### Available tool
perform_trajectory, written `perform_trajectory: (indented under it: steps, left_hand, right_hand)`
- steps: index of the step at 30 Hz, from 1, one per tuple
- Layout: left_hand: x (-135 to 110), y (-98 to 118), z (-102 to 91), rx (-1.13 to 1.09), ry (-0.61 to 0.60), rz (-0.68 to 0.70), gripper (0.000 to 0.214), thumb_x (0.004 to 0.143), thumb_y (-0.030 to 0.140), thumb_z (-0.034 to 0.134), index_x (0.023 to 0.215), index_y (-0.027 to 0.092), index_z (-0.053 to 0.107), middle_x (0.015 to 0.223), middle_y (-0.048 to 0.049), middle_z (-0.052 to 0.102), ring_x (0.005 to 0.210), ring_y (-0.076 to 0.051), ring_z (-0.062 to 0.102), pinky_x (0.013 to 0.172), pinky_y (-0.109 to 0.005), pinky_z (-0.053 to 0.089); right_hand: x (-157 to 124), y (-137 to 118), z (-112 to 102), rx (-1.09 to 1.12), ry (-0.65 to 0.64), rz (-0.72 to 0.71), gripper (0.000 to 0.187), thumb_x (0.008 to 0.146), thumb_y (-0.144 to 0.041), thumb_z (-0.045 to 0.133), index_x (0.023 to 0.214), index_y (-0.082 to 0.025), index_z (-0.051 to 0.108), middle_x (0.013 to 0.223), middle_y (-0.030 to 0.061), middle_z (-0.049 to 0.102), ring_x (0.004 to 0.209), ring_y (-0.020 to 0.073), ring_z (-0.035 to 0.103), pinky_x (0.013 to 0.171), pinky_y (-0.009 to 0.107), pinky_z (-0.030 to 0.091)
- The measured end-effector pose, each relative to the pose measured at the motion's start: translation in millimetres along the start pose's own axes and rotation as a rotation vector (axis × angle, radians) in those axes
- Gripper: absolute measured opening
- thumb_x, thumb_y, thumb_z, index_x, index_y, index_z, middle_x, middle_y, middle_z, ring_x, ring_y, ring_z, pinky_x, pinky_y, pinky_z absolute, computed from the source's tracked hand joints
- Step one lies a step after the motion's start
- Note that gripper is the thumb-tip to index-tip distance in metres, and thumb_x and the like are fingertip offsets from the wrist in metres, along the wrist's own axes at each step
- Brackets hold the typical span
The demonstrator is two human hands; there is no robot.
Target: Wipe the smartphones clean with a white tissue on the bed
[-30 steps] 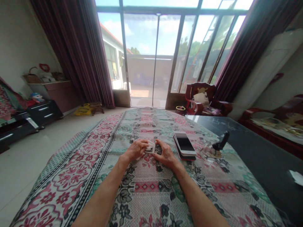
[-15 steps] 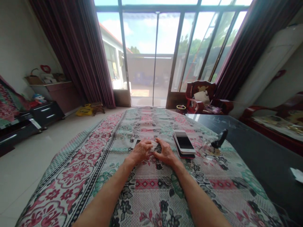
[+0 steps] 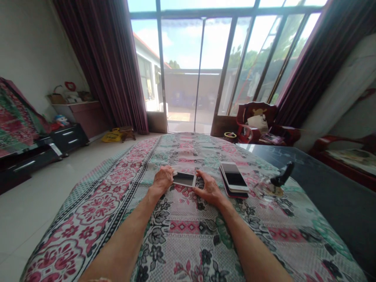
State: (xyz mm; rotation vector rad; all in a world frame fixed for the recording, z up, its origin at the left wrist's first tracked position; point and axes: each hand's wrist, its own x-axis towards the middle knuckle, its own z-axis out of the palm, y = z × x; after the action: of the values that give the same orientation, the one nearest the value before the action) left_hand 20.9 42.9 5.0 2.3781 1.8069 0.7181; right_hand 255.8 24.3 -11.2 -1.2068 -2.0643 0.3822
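Observation:
A white phone [image 3: 184, 179] lies flat on the flowered cloth [image 3: 188, 231], screen up, between my two hands. My left hand [image 3: 162, 179] grips its left end with curled fingers. My right hand [image 3: 208, 188] holds its right end, fingers bent against the edge. A little to the right lies a stack of two more phones [image 3: 234, 178], the top one white with a dark screen, the lower one red at the edges.
A small black stand [image 3: 281, 177] sits on clear plastic to the right of the stack. A dark glossy table [image 3: 323, 184] adjoins the cloth on the right. Beyond are a red wooden chair [image 3: 258, 123], glass doors, dark curtains and a low cabinet [image 3: 67, 137] at left.
The phone between my hands has been turned from a tilted, edge-on hold to lying flat with its screen up. My hands have spread apart to its two ends. The camera shifted slightly left.

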Motion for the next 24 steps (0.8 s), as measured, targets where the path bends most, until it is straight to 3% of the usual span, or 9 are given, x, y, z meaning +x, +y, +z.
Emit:
perform_trajectory:
  steps: [4, 10, 13, 20, 24]
  left_hand:
    - [-3.7, 20.8, 1.0, 0.125, -0.043, 0.047, 0.028, 0.086, 0.013, 0.044, 0.085, 0.017, 0.072, 0.094, -0.0072, 0.068, 0.088, -0.017, 0.058, 0.088, -0.028, 0.044]
    - [-6.6, 50.7, 6.3, 0.076, -0.114, 0.257, 0.028, 0.089, 0.014, 0.044, 0.093, 0.018, 0.072, 0.098, -0.0078, 0.067, 0.095, -0.019, 0.059, 0.093, -0.031, 0.043]
    - [-4.3, 42.0, 3.5, 0.040, -0.100, 0.230, 0.027, 0.087, 0.014, 0.046, 0.091, 0.018, 0.072, 0.098, -0.0072, 0.068, 0.095, -0.019, 0.060, 0.092, -0.030, 0.043]
    - [-2.5, -8.6, -7.2, 0.012, 0.018, 0.069, 0.026, 0.085, 0.011, 0.047, 0.078, 0.016, 0.072, 0.087, -0.0073, 0.070, 0.085, -0.016, 0.061, 0.085, -0.026, 0.046]
    - [-4.6, -5.1, -5.3, 0.038, 0.019, 0.089, 0.026, 0.084, 0.011, 0.047, 0.082, 0.018, 0.072, 0.090, -0.0056, 0.070, 0.087, -0.016, 0.061, 0.088, -0.027, 0.046]
  right_hand:
    - [0.9, 0.6, 1.7, -0.024, 0.009, -0.025, 0.067, 0.068, -0.027, 0.067, 0.131, -0.017, 0.048, 0.124, 0.0139, 0.059, 0.116, 0.0281, 0.055, 0.101, 0.046, 0.040]
    - [0.4, -2.7, 0.6, -0.019, 0.001, -0.009, 0.066, 0.066, -0.023, 0.067, 0.130, -0.015, 0.049, 0.123, 0.0140, 0.061, 0.117, 0.0281, 0.055, 0.102, 0.044, 0.040]
    - [0.1, -3.9, -0.2, -0.026, -0.001, -0.007, 0.066, 0.067, -0.024, 0.067, 0.130, -0.016, 0.050, 0.123, 0.0126, 0.062, 0.116, 0.0274, 0.055, 0.102, 0.044, 0.040]
    - [0.8, -4.7, -0.2, -0.023, -0.014, 0.024, 0.066, 0.067, -0.024, 0.067, 0.130, -0.015, 0.050, 0.124, 0.0138, 0.061, 0.118, 0.0286, 0.054, 0.102, 0.045, 0.038]
    - [1.1, -6.3, -1.8, -0.022, -0.021, 0.014, 0.067, 0.067, -0.025, 0.066, 0.131, -0.016, 0.050, 0.124, 0.0137, 0.061, 0.117, 0.0286, 0.055, 0.101, 0.045, 0.038]
